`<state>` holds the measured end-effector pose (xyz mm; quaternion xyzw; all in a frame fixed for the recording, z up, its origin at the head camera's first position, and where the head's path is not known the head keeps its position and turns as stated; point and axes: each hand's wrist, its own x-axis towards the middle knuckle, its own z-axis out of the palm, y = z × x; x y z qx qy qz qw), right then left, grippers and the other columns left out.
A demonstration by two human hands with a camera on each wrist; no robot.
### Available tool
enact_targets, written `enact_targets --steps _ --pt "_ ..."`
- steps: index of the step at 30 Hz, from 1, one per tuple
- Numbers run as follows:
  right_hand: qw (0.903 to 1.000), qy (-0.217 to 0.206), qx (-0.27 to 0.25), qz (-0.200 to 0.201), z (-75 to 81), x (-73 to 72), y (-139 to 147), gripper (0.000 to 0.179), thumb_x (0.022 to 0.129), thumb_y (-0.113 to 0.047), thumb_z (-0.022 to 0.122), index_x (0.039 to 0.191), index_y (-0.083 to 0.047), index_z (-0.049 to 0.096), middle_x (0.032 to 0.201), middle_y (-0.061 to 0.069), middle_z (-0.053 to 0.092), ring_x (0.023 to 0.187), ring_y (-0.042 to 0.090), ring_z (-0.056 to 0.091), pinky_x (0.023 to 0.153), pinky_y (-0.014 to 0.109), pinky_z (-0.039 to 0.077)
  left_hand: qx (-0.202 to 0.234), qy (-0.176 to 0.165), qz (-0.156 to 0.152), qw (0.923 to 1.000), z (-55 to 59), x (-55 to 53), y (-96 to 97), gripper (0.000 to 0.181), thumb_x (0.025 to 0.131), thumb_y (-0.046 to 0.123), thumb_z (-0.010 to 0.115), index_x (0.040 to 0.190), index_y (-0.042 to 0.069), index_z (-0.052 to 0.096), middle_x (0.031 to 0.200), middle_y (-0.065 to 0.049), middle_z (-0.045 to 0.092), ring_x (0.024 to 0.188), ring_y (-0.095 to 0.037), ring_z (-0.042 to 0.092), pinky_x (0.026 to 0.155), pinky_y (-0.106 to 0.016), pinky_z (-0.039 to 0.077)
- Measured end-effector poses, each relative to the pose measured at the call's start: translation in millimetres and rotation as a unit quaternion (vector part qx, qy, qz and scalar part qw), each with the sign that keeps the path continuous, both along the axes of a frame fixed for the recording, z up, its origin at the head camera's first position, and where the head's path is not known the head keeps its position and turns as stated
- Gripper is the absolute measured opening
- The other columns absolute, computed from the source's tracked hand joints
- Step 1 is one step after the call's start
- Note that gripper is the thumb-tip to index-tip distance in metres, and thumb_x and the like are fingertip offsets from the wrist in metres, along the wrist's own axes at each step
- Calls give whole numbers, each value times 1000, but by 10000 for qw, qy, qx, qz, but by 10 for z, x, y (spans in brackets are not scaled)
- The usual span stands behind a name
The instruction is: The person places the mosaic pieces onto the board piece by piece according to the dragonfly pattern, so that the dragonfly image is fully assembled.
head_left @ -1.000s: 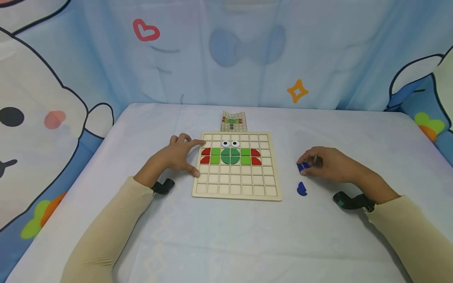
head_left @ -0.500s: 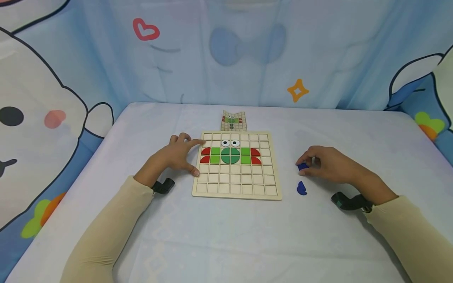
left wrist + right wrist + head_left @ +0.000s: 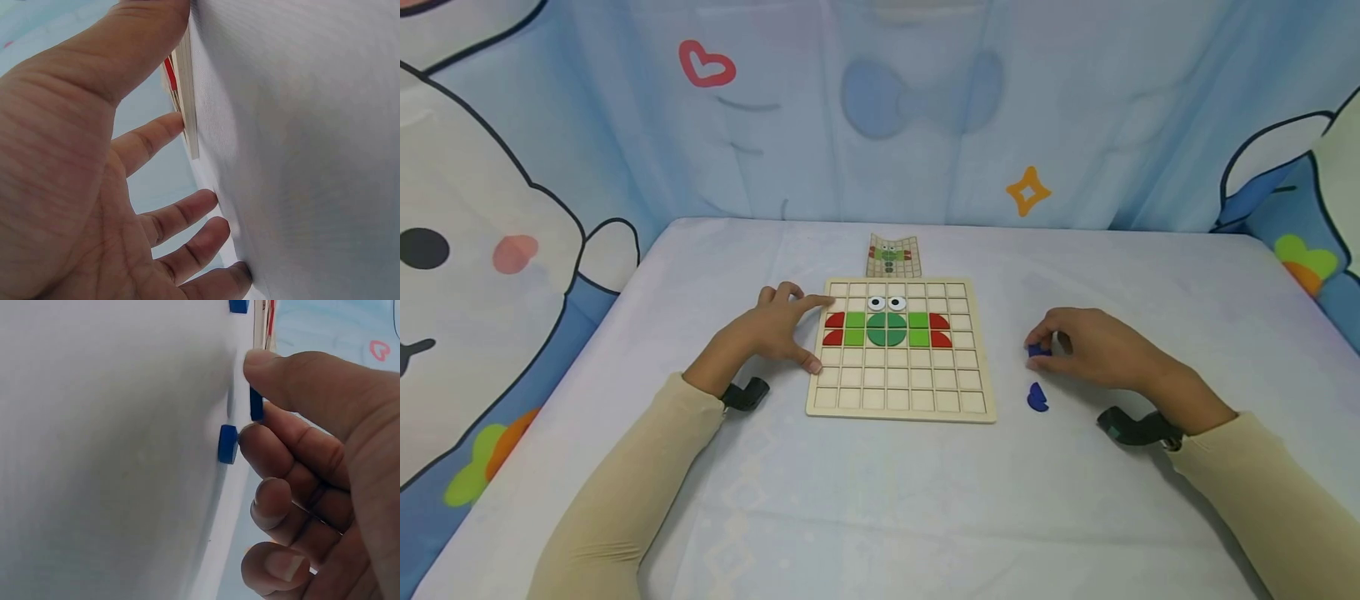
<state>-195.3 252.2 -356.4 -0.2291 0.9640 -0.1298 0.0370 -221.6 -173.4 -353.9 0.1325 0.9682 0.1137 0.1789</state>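
My left hand [image 3: 775, 329] lies spread at the left side of the wooden grid board [image 3: 865, 412], thumb and index fingertip touching its edge. In the left wrist view the board [image 3: 189, 94] shows edge-on beside the fingers. Right of the board, my right hand [image 3: 1093, 346] pinches a small blue piece [image 3: 256, 404] between thumb and index finger, just above the table. A second blue piece [image 3: 227, 445] sits on the cloth right at the middle fingertip. Nearer the front lies another blue piece [image 3: 1037, 397] with a rounded, notched outline.
Red, light green and dark green pieces [image 3: 886, 330] fill two rows of the board, with two eye pieces [image 3: 887, 303] above. Behind it stands a small curved pattern card [image 3: 893, 256] showing a similar figure. A white cloth covers the table [image 3: 880, 500]; a printed curtain [image 3: 925, 125] hangs behind.
My right hand has shifted slightly left, and less blue shows between its fingertips in the head view. The left hand and the board stay in place.
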Motion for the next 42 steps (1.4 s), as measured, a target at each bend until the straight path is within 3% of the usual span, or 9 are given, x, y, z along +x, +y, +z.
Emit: enact_targets --steps 14,23,32,42 --pt "9982 -299 -488 170 108 167 -346 26 82 -25 80 104 -13 73 90 -5 68 67 11 46 53 22 39 4 19 -16 10000 10 4 -40 105 69 51 86 155 35 29 152 -14 25 133 -36 23 101 -58 42" --pt "9944 -350 -698 719 155 231 -719 22 83 -23 80 102 -15 72 90 -7 67 67 10 49 57 22 43 27 -53 59 10000 16 -1 -53 105 69 51 86 155 35 28 153 -14 24 133 -36 23 102 -58 42" --pt "9909 -386 -561 1160 181 104 -1205 22 85 -25 77 101 -11 73 91 -5 70 84 13 64 74 30 52 73 -74 -31 9999 -19 -16 -54 105 69 51 86 156 35 28 153 -15 23 133 -36 22 102 -58 41" --pt "9897 -457 -383 1304 114 -58 -1552 24 86 -27 77 104 -11 74 90 -4 71 82 10 63 75 30 53 18 -58 -79 10000 19 -12 -14 105 70 52 85 156 35 27 154 -15 23 134 -36 22 102 -57 42"
